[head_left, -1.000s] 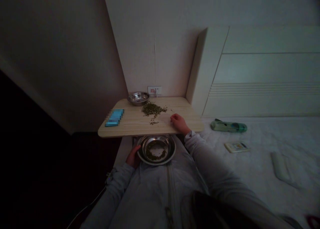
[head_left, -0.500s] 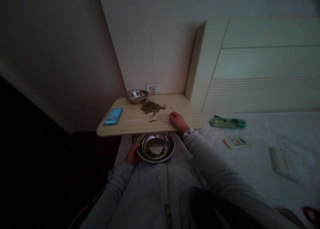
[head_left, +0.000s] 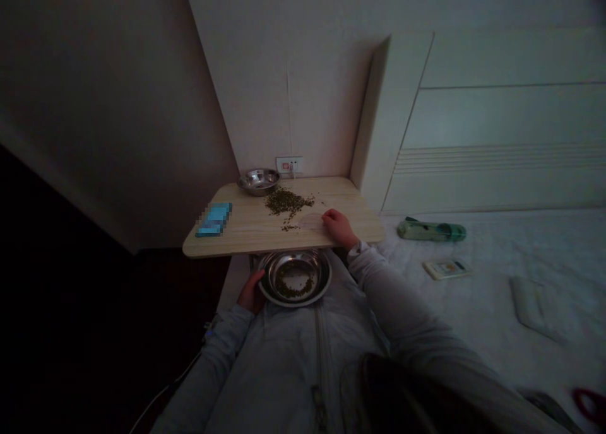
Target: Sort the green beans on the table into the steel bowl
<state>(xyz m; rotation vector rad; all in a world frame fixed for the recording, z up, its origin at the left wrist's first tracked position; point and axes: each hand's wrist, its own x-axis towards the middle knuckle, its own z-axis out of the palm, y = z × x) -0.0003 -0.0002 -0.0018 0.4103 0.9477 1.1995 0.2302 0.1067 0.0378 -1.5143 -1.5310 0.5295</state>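
Note:
My left hand (head_left: pixel 252 293) grips the left rim of a steel bowl (head_left: pixel 324 276) on my lap, just under the table's front edge. Small dark-green grains (head_left: pixel 294 291) lie in a ring inside it. Over the wooden table (head_left: pixel 246 235), my right hand (head_left: pixel 339 228) has its fingers pinched at the right edge of a thin, see-through sheet (head_left: pixel 310 221), whose exact kind I cannot make out. Left of and beyond the sheet spreads a pile of the same green grains (head_left: pixel 285 201), with a few strays near the right fingers.
A second steel bowl (head_left: pixel 259 181) stands at the table's back left, by the wall socket (head_left: pixel 289 164). A blurred blue-screened device (head_left: pixel 214 220) lies at the left edge. On the bed to the right are a green bottle (head_left: pixel 430 231), a phone (head_left: pixel 446 269) and a pale flat item (head_left: pixel 534 308).
My right hand has shifted very slightly to the right, and the see-through sheet with it. The left hand and the bowl on my lap look the same.

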